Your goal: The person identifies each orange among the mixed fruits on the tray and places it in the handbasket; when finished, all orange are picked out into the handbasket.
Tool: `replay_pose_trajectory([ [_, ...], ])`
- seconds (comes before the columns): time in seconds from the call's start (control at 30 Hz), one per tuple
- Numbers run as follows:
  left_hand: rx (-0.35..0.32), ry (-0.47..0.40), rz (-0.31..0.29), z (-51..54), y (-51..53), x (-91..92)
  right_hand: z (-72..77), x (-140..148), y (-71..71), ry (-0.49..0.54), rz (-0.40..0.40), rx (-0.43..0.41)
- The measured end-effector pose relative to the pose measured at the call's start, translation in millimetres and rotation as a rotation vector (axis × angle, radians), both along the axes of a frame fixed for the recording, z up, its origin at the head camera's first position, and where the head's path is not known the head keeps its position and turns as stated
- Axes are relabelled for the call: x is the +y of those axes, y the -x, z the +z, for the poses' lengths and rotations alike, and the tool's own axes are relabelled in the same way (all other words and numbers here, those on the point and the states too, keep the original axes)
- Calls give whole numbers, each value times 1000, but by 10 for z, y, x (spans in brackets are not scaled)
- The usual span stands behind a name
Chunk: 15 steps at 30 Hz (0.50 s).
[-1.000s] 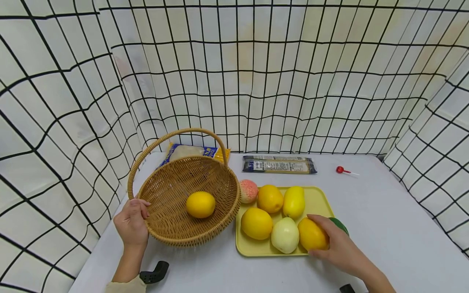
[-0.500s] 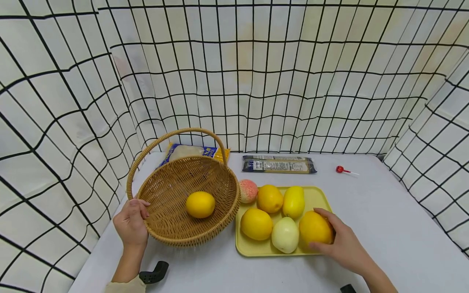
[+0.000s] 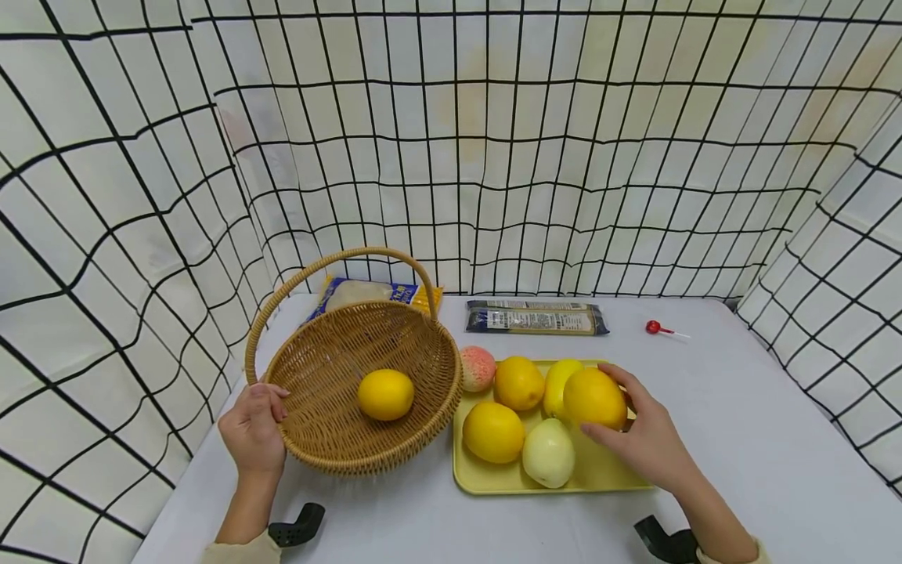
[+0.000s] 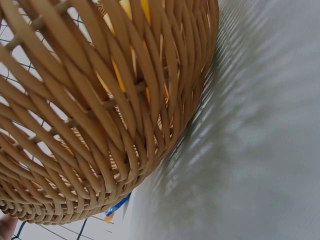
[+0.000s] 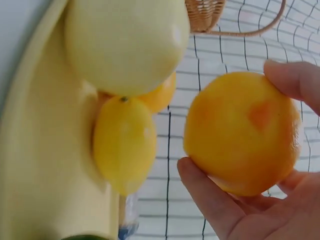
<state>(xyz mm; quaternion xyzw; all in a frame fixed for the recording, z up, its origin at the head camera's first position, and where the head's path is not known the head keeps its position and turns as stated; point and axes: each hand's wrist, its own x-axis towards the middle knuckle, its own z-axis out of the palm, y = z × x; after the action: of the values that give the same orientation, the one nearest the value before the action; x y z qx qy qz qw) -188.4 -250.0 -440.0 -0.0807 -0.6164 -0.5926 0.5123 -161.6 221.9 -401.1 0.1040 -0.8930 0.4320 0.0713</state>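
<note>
A tan wicker basket tilts with its mouth toward me, raised off the table. My left hand grips its left rim near the foot of the handle. One yellow fruit lies inside. Over the right part of the pale yellow tray, my right hand holds a round yellow-orange fruit between thumb and fingers. On the tray lie a pale green round fruit, two yellow-orange fruits, a long yellow fruit and a pink peach. A dark green edge shows low in the right wrist view.
Behind the basket lies a blue and yellow bag. A long dark packet lies beyond the tray, with a red lollipop to its right. White walls with black netting enclose the table.
My right hand has lifted the yellow-orange fruit from the tray's front right and moved it up and slightly left, in front of the long yellow fruit. The left hand and basket stay put.
</note>
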Motion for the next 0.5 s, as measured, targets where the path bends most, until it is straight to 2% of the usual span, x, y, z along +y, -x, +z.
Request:
replay_pose_trajectory([
  [0.2, -3, 0, 3, 10, -14, 11, 119, -200, 150, 92, 60, 13],
  [0.5, 1, 7, 6, 8, -10, 14, 262, -550, 305, 125, 139, 27],
])
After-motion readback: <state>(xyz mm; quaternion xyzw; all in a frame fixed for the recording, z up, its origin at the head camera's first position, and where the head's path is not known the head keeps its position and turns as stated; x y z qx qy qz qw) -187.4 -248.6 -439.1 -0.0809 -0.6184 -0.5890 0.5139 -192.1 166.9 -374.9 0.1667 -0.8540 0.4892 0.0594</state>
